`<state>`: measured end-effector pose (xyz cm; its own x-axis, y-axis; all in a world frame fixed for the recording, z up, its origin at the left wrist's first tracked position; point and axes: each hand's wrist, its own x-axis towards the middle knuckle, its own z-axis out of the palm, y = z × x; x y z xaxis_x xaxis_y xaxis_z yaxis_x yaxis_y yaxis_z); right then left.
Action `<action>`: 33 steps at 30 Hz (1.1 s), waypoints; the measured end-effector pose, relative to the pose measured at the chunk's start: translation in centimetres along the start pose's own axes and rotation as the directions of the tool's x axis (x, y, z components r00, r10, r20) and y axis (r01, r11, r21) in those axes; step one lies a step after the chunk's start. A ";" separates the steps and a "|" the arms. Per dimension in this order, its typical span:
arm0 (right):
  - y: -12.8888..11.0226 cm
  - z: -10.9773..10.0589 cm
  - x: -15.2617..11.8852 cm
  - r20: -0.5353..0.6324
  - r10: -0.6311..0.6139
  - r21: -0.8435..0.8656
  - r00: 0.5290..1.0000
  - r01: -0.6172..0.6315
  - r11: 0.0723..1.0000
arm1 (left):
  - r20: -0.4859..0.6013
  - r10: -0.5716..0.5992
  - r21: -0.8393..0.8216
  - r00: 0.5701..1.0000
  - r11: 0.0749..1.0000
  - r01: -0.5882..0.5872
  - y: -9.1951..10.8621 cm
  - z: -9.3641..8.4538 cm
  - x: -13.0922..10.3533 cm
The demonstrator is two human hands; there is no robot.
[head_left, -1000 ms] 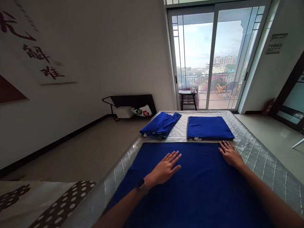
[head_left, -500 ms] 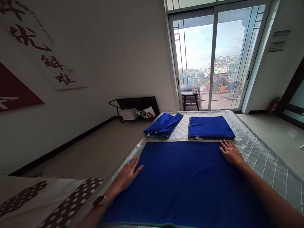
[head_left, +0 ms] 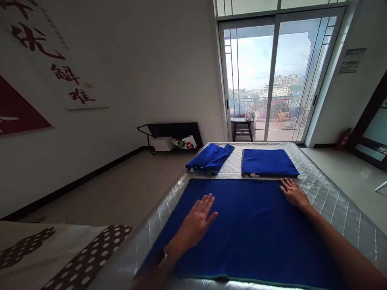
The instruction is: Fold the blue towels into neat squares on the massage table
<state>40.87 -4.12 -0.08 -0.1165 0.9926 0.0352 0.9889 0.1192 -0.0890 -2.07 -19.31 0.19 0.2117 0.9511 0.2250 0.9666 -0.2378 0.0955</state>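
A large blue cloth (head_left: 242,225) lies spread flat on the quilted mattress (head_left: 338,201), its greenish edge nearest me. Over the cloth's left part is my left hand (head_left: 196,219), open with fingers stretched forward and slightly blurred; whether it touches the fabric I cannot tell. My right hand (head_left: 294,192) rests open at the cloth's far right corner, fingers spread. Just beyond the cloth's far edge sit a neatly folded blue cloth (head_left: 269,162) on the right and a loosely bundled blue cloth (head_left: 210,158) on the left.
Brown-and-cream polka-dot fabric (head_left: 90,249) lies at the lower left. Beyond the mattress are a black-framed rack (head_left: 173,131) with a white box (head_left: 163,143), a stool (head_left: 242,121) and a sliding glass door (head_left: 269,80). A fire extinguisher (head_left: 344,139) stands at the right wall.
My left hand has moved right, from the cloth's left edge to over its surface. My right hand stays at the far right corner. The camera view has shifted slightly.
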 end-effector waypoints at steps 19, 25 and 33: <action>-0.9 -0.9 -0.7 0.011 0.020 0.039 1.000 -0.021 0.999 | 0.183 -0.395 0.103 0.900 0.918 0.382 -10.1 0.2 -9.8; -2.5 -3.6 -1.9 -0.104 0.086 -0.037 0.991 -0.090 0.995 | 0.182 -0.363 0.080 0.914 0.932 0.355 -9.8 -0.8 -9.2; -7.3 -2.8 -13.7 0.015 -0.104 0.064 0.994 0.103 0.993 | 0.097 -0.073 -0.086 0.993 0.993 0.081 2.5 -0.9 -4.5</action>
<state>35.47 -18.71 2.90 -0.2200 0.9751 0.0296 0.9637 0.2219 -0.1483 -0.76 -24.35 0.30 0.1538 0.9806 0.1218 0.9646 -0.1757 0.1965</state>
